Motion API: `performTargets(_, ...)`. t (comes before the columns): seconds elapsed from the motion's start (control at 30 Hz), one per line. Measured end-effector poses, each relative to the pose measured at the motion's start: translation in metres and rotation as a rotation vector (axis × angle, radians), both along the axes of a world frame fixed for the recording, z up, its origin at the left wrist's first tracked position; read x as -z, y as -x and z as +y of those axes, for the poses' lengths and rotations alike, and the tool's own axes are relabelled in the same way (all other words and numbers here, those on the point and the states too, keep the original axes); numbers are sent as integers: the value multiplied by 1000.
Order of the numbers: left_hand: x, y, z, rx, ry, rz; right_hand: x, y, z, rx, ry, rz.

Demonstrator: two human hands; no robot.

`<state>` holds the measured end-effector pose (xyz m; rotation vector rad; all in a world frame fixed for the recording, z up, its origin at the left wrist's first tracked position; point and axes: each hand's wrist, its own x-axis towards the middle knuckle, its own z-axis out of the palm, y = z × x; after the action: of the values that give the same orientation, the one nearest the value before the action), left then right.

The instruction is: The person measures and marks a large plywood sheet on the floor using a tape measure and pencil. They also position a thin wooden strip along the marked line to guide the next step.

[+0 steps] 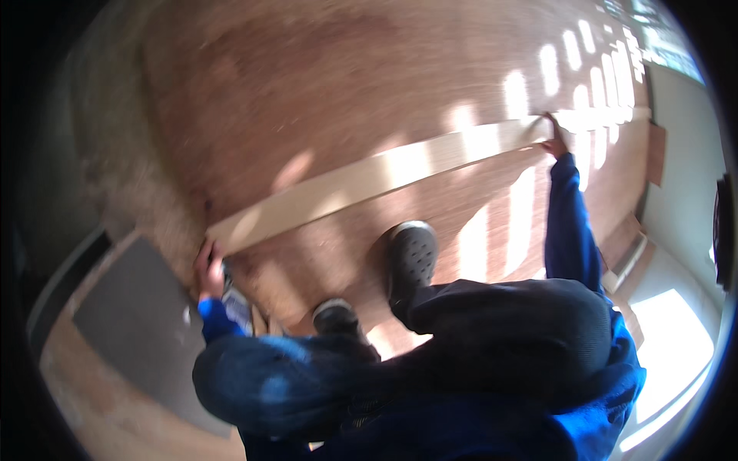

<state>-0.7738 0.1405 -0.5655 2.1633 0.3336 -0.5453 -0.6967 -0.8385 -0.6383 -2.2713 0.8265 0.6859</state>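
A long pale wooden board runs slantwise across a reddish-brown wooden surface, from lower left to upper right. My left hand grips the board's near-left end, its fingers partly blurred. Beside that hand's wrist is a small dark and whitish thing, too smeared to name. Farther up, my right hand is closed round the board toward its right part, with the fingers over the far edge and the thumb side at the near edge. Both arms are in blue sleeves.
My feet in dark clogs stand just below the board. A flat grey panel lies at the left. At the right rises a pale wall, with small wood pieces near its base. Striped sunlight crosses the surface.
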Motion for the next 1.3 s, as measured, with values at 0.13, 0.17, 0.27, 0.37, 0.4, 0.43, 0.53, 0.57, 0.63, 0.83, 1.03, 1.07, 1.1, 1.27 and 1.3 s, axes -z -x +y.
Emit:
performTargets(0.13, 16, -8, 8, -14, 280, 112, -10, -21, 56, 688, 281, -321)
performTargets(0.17, 23, -10, 15, 85, 23, 10, -37, -26, 72, 652, 117, -252)
performTargets(0.27, 39, -8, 45, -17, -10, 92, -88, -45, 128, 726, 203, -154)
performTargets(0.37, 41, 3, 46, -107, -153, 190, -118, -47, 151, 721, 168, -167)
performTargets(0.4, 38, 4, 41, -165, -81, 225, -122, -47, 150, 707, 150, -188)
performTargets(0.43, 32, 2, 35, -224, -8, 263, -121, -46, 150, 711, 148, -188)
performTargets(0.53, 11, -7, 14, -326, 69, 307, -112, -44, 143, 691, 178, -196)
performTargets(0.57, 6, -10, 9, -333, 62, 307, -109, -44, 141, 677, 194, -200)
performTargets(0.63, 1, -12, 4, -348, 54, 298, -105, -45, 140, 663, 207, -204)
performTargets(0.83, 3, -7, 10, -368, 81, 283, -103, -47, 137, 691, 219, -152)
performTargets(1.03, 5, -20, -2, 138, 43, -49, -79, -44, 115, 599, 277, -139)
performTargets(1.07, 4, -19, 0, 74, 69, 12, -75, -37, 110, 662, 127, -189)
performTargets(1.1, 4, -13, 0, -25, 243, 58, -67, -39, 107, 718, 32, -184)
performTargets(1.27, 5, -12, 7, -22, 11, 87, -59, -33, 91, 581, -130, -140)
performTargets(1.3, 5, -12, 5, -104, 48, 138, -61, -31, 88, 506, -72, -149)
